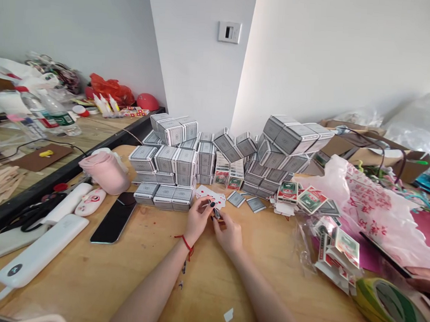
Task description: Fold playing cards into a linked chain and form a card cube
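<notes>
My left hand [197,221], with a red string bracelet at its wrist, and my right hand [229,233] meet over the middle of the table. Their fingertips pinch a small grey-patterned playing card [216,213] from both sides; fingers cover most of it, so a fold is hard to make out. Just beyond, face-up playing cards [218,198] with red diamonds lie loosely spread. Two folded card pieces [236,198] rest to their right. Behind stand stacked grey blocks of folded cards [177,160] on the left and more card blocks [286,136] on the right.
On the left lie a phone [114,218], a white power bank [42,250] and a pink rolled cloth [104,170]. Opened card boxes [340,254], a plastic bag [374,203] and a tape roll [391,305] crowd the right. Another person's hand [425,279] shows at the right edge.
</notes>
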Tool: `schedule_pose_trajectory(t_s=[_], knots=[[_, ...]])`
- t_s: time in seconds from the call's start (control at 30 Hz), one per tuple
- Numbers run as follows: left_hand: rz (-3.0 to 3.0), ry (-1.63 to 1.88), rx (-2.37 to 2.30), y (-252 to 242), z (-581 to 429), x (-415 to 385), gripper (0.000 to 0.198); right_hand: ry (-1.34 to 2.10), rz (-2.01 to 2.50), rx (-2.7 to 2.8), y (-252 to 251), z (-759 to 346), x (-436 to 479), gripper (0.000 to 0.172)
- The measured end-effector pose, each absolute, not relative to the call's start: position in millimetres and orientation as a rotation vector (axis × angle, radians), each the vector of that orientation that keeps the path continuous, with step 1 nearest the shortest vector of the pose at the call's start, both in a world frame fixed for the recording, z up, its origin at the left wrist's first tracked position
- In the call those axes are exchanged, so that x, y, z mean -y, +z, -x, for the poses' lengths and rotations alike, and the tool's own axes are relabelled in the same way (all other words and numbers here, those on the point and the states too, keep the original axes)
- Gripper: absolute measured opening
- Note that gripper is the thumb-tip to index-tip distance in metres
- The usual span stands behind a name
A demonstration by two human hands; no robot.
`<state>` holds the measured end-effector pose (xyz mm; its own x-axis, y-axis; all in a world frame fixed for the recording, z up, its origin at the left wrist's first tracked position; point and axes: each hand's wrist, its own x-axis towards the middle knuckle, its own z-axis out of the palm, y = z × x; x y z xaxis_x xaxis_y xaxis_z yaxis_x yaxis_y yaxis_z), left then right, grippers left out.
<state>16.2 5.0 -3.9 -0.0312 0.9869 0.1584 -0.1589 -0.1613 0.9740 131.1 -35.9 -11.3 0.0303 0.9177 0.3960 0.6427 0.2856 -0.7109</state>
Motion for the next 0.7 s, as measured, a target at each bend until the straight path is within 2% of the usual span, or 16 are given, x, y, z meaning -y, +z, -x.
schedule_pose_trajectory(t_s=[0.17,0.3,0.7], knots=[[-1.213,1.393,-1.010,-4.9,-17.5,-3.5,0.029,0.200,1.570,1.758,-17.5,-130.9,32.9,0.027],[-1.270,1.370,-0.992,-1.7,-17.4,-1.7,0.026,0.182,1.569,1.748,-16.0,-132.0,33.4,0.027],[-1.720,1.247,-1.149,4.1,-17.1,3.6,0.015,0.751,1.373,1.524,-4.5,-139.8,30.3,0.016]])
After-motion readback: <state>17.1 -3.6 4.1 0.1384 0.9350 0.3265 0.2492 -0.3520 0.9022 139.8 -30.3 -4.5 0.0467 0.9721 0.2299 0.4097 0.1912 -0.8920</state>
